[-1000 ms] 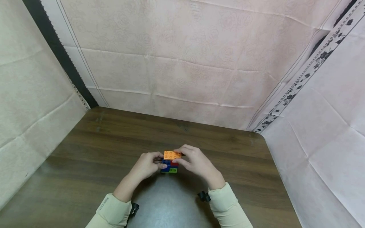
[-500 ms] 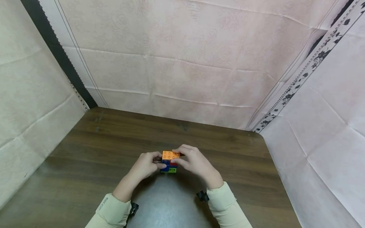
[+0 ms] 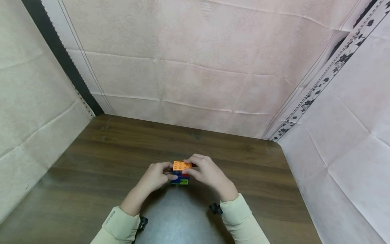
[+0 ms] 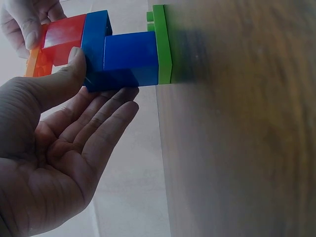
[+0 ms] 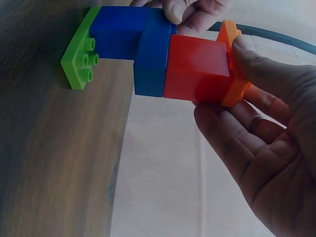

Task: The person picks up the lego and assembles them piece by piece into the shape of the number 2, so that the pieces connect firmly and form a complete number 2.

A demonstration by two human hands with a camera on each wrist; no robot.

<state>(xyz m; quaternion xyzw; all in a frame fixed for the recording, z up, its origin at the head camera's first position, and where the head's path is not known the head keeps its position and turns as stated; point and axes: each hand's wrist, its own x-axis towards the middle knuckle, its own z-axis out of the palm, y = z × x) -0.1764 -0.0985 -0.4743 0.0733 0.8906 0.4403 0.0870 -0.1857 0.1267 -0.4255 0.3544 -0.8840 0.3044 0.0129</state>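
A tower of toy building bricks stands on the table, held from both sides. Its base is a thin green plate brick (image 4: pixel 163 47) with studs showing. Above it come a blue brick (image 4: pixel 131 52), a wider blue brick (image 5: pixel 152 54), a red brick (image 5: pixel 195 66) and a flat orange brick (image 3: pixel 180 165) on top. My left hand (image 3: pixel 155 178) grips the wider blue brick, thumb on the near side and fingers behind. My right hand (image 3: pixel 210 173) pinches the orange brick at its right end. The tower's back is hidden in the head view.
The brown wooden table (image 3: pixel 128 145) reaches to pale cloth sheets (image 3: pixel 195 67) hanging at the back and both sides. A black band (image 3: pixel 67 64) runs down the left rear corner. Black straps (image 3: pixel 216 209) sit at both wrists.
Both hands keep the same hold on the tower, which stays as it was. Only a slight leftward shift of the head view shows.
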